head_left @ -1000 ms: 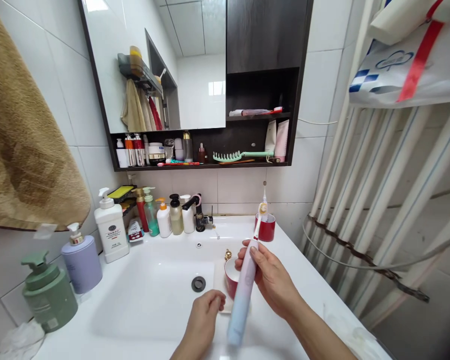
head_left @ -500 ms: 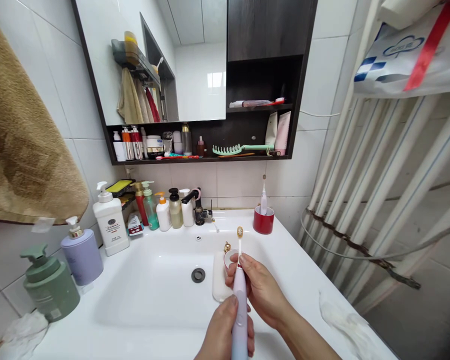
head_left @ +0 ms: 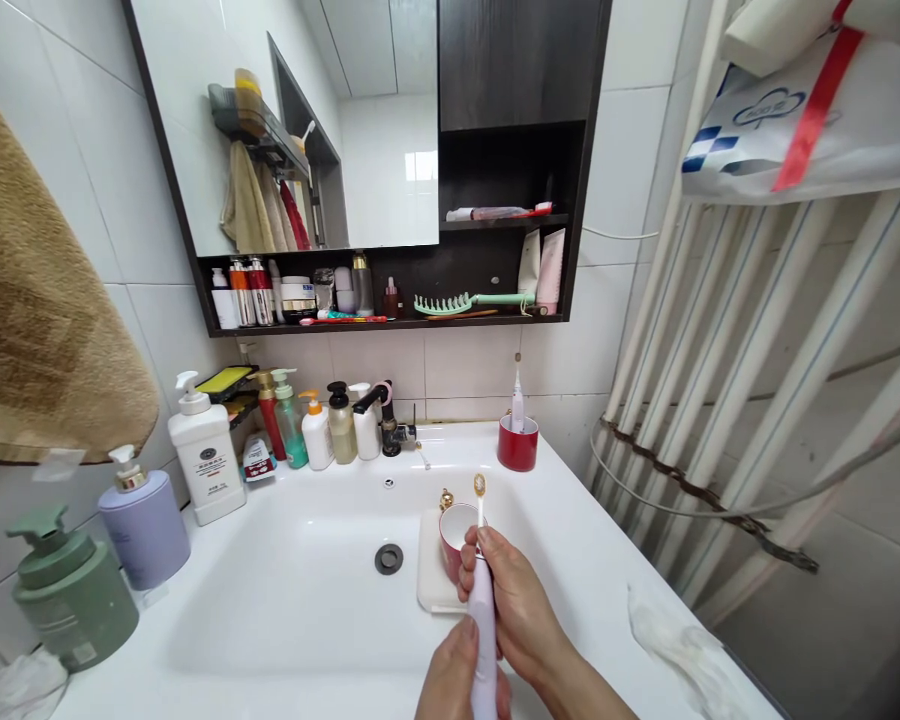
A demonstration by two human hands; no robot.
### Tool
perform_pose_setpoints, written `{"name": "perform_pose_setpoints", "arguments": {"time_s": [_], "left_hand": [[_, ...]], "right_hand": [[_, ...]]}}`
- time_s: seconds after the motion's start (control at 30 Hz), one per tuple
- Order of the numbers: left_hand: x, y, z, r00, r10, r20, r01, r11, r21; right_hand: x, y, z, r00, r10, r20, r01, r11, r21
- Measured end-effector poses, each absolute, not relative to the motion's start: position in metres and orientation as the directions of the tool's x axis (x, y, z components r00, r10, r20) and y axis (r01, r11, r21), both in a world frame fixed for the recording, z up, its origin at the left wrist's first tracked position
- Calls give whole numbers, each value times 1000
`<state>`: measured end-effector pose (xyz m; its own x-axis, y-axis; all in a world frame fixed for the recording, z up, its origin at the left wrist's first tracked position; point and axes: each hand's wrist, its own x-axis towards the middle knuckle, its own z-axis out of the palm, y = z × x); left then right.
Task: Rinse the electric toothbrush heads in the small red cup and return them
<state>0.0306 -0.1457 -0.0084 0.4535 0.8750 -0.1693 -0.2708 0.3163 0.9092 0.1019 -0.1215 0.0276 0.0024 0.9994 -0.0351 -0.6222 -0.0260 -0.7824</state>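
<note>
Holding the electric toothbrush (head_left: 481, 590) over the sink (head_left: 285, 610), near right, I'm clamping my left grip (head_left: 452, 672) on its handle (head_left: 483, 645) and right grip (head_left: 521, 595) near its neck (head_left: 481, 518); the brush head (head_left: 480, 485) is already sitting attached, neither grip letting go yet.

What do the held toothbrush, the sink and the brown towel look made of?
Toothbrush: likely smooth plastic, satin, pale, without metallic glare. Sink: glossy white, probably ceramic, though coated resin is possible; highlights show on its basin. Brown towel: soft pile fabric, probably cotton terry, with a fuzzy, matte nap.
</note>
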Motion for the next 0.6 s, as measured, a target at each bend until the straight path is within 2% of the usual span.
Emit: {"name": "perform_pose_setpoints", "arguments": {"time_s": [0.43,0.6], "left_hand": [[31,-151,-10,449,848,-281,-289,435,853],[32,-152,-10,464,815,-346,-339,524,781]], "right_hand": [[105,-115,19,-4,999,-53,-641,-43,-767],[106,-115,21,-11,999,-42,-636,-40,-770]]}}
